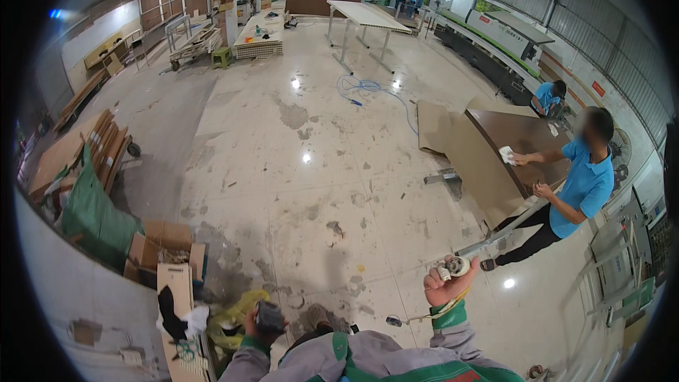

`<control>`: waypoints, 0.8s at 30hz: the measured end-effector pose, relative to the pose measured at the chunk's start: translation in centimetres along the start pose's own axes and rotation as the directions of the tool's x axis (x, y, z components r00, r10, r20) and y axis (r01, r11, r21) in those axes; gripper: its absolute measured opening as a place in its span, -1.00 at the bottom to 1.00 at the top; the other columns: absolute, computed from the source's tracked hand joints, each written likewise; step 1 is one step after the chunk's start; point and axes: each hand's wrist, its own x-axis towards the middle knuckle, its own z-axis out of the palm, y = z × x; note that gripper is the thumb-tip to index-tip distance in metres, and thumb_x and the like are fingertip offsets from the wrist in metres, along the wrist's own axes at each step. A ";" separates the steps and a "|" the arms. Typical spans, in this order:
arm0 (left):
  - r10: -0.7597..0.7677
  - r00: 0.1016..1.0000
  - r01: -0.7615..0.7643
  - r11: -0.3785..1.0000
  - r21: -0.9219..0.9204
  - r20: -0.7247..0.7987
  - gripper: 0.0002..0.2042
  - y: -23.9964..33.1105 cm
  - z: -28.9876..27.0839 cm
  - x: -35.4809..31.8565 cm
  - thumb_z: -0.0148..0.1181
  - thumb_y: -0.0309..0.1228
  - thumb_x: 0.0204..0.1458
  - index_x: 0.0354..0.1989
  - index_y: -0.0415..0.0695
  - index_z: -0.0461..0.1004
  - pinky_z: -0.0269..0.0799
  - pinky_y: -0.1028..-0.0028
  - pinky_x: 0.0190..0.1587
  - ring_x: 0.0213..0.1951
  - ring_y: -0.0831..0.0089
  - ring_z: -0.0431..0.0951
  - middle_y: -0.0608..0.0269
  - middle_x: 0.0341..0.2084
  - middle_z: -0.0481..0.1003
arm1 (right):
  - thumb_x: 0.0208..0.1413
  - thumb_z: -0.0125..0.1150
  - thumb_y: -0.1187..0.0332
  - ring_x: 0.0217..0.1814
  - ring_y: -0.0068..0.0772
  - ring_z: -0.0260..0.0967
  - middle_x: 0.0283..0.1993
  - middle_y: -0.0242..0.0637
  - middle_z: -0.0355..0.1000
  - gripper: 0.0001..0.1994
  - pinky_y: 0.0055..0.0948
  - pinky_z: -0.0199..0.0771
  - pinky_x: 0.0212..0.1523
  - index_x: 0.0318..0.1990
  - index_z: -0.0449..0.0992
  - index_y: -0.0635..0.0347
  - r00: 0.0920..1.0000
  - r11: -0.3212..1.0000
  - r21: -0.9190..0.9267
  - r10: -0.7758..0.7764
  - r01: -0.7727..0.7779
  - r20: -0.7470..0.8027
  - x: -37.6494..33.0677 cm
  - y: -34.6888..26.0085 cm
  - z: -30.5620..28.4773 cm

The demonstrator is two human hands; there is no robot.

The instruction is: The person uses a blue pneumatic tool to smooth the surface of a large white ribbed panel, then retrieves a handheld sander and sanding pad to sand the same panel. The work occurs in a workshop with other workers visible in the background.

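My right hand [445, 290] is raised at the lower middle right, its fingers closed round a small whitish piece [455, 267] with round, knobby parts and a dark centre; I cannot make out its exact kind. From that wrist a thin cord [422, 317] runs left to a small dark oval object [394, 321] hanging over the floor. Low on the left, my left hand [253, 327] grips a dark grey block [270, 318], its kind unclear. Both sleeves are grey with green cuffs. The two hands are well apart.
At right, a person in blue [590, 177] holds a white cloth [506, 155] on a dark brown panel [527, 145]. A blue hose [368, 85] lies on the floor. Left stand a cardboard box [167, 237], a green sack [99, 212] and a narrow board [177, 311]. Farther back is a white-topped table [368, 14].
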 end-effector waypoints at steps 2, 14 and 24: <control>0.043 0.998 -0.046 0.997 0.056 0.053 -0.38 5.4 7.2 8.1 0.05 0.12 0.05 -0.02 -0.23 0.55 0.53 -0.06 -0.08 -0.15 -0.08 0.60 -0.11 -0.17 0.59 | 0.10 -0.07 -0.55 -0.64 -0.36 0.11 -0.69 -0.40 0.22 -0.23 -0.37 0.10 -0.56 -0.39 0.57 0.08 0.995 0.995 -0.039 -0.089 0.088 -0.041 4.8 0.4 2.8; 0.012 0.987 -0.130 0.654 0.745 0.161 -0.59 32.6 28.6 50.3 0.28 0.00 0.19 -0.13 -0.15 0.50 0.60 0.25 -0.41 -0.44 0.26 0.66 0.12 -0.44 0.59 | 0.16 -0.07 -0.47 -0.68 -0.31 0.14 -0.66 -0.36 0.27 -0.26 -0.36 0.09 -0.64 -0.49 0.51 0.11 0.948 0.977 -0.129 -0.196 0.168 -0.251 40.4 6.6 13.5; 0.039 0.687 0.724 -0.123 0.679 -0.725 -0.47 46.0 11.3 55.9 0.35 0.08 0.01 -0.03 -0.11 0.63 0.53 0.27 -0.07 -0.17 0.28 0.62 0.12 -0.27 0.64 | 0.13 0.15 -0.33 -0.61 -0.35 0.18 -0.57 -0.36 0.28 -0.39 -0.36 0.17 -0.57 -0.44 0.48 0.12 0.982 0.995 -0.095 -0.056 0.040 -0.179 78.7 11.5 31.7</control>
